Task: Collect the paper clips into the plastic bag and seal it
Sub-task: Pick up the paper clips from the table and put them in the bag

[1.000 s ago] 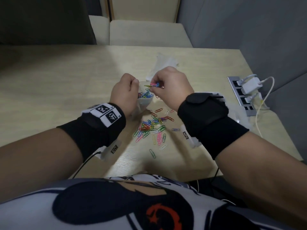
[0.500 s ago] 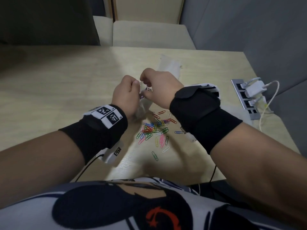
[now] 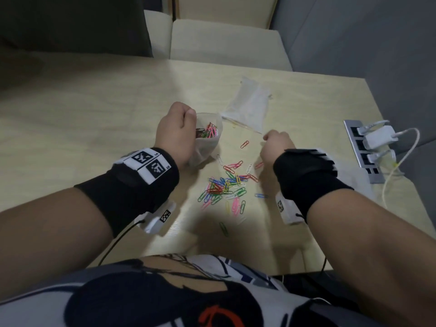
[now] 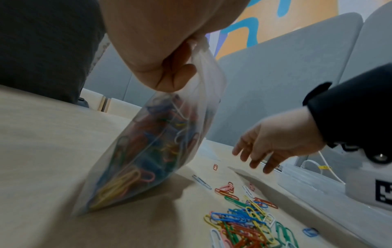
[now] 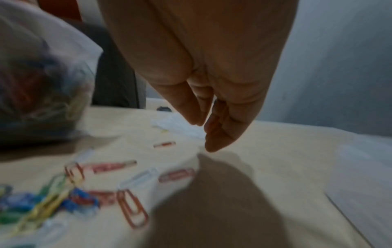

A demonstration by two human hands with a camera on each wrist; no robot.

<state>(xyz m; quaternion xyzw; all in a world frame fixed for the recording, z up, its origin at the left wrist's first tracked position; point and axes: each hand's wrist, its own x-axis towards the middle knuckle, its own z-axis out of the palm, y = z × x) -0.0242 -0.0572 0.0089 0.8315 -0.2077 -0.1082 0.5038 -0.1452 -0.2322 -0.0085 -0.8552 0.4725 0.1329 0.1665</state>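
Wooden table point(image 3: 94, 119) carries all items. Power strip point(image 3: 363, 152) with white plugs sits at its right edge. A second, flat clear bag point(image 3: 247, 105) lies beyond the hands. Plastic bag point(image 4: 152, 147), mouth open and part-filled with coloured clips, stands tilted with its bottom on the table; left hand point(image 3: 175, 135) pinches its upper edge. Right hand point(image 4: 273, 142) hovers over the table, well apart from the bag, fingers relaxed and pointing down, holding nothing. Loose paper clips point(image 3: 226, 187) lie scattered between the two wrists, nearer the person.
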